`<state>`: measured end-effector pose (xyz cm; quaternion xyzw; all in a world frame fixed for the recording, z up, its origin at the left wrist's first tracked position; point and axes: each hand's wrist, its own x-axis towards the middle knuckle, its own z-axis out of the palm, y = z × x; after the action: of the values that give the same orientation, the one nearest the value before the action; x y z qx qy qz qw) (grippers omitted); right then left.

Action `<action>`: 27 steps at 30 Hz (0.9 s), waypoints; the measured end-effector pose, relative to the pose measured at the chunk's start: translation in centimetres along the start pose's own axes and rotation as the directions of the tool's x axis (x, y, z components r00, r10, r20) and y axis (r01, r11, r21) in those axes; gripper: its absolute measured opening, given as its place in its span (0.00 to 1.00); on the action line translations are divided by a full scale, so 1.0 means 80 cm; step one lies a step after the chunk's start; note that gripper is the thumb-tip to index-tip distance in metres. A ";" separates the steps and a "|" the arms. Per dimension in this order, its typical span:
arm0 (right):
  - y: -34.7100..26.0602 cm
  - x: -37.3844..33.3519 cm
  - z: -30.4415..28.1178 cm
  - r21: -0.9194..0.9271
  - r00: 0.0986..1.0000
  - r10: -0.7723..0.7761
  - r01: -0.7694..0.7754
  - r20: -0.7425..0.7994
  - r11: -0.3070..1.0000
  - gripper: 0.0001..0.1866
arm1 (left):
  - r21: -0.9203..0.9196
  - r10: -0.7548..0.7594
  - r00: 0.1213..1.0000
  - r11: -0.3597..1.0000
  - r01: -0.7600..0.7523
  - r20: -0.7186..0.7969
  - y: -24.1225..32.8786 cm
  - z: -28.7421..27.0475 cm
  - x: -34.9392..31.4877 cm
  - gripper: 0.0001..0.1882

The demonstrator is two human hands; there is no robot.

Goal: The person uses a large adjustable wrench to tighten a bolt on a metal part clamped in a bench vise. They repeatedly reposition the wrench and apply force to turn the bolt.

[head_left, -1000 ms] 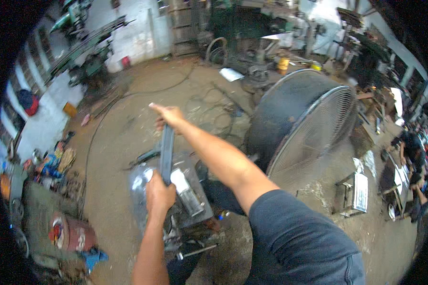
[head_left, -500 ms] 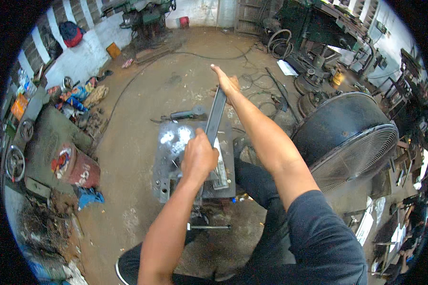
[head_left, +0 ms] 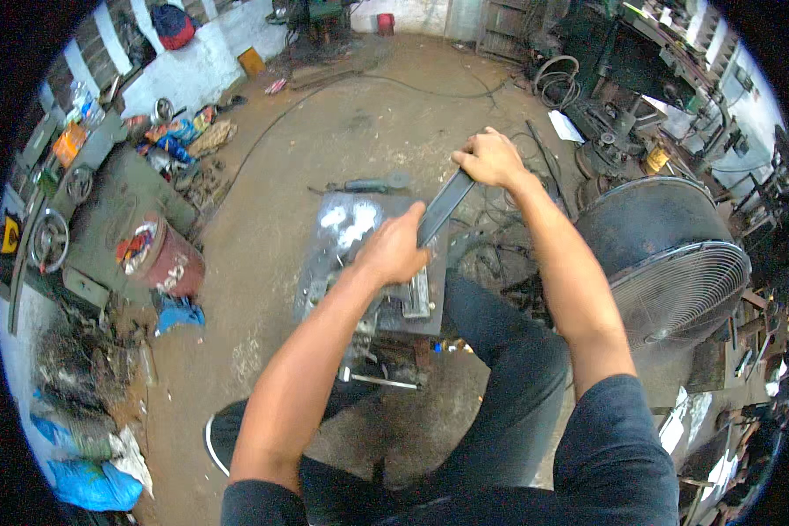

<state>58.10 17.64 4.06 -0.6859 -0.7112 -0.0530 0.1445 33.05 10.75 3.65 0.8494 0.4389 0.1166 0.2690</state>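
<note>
Both ends of the bar (head_left: 445, 207) vanish into the hands, so I can't see where it stops. Taking twelve as straight ahead of the worker, it slants from the left hand (head_left: 396, 247) toward one o'clock and the right hand (head_left: 493, 159), above the far corner of the table (head_left: 318, 256). The left hand is closed round the near end, the right wrapped over the far one; the undersides of both grips are out of my sight. The left hand also covers part of a block (head_left: 418, 296), and glare blots the tabletop toward eleven. The grinder (head_left: 366, 186), just past the table at twelve, is blurred. The bar is dark, flat, straight-edged; the block pale and oblong. At three, a fan (head_left: 688, 289) has a scuffed drum and ringed wire grille; at nine, a round reddish bucket (head_left: 182, 266) is smeared white.
</note>
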 end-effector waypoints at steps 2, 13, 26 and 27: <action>0.007 0.004 -0.001 0.027 0.998 0.012 -0.013 0.057 1.000 0.25 | -0.045 0.042 0.999 0.998 -0.041 0.019 -0.004 0.000 0.000 0.32; 0.003 -0.010 0.018 -0.001 0.998 0.062 -0.062 0.031 0.998 0.24 | 0.004 0.152 0.984 0.988 -0.153 0.090 -0.020 0.013 0.022 0.35; -0.006 -0.194 0.034 0.122 0.954 0.252 -0.273 0.161 0.954 0.33 | 0.099 0.238 0.717 0.914 -0.393 0.655 -0.002 0.048 0.027 0.33; 0.001 -0.217 0.042 0.119 0.911 0.386 -0.404 0.147 0.907 0.34 | 0.100 0.303 0.712 0.880 -0.464 0.634 0.001 0.051 0.022 0.31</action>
<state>58.02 1.91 -3.95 -0.8052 -0.5667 0.0712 0.1594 35.95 10.69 0.24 0.9413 0.1540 -0.1618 0.2531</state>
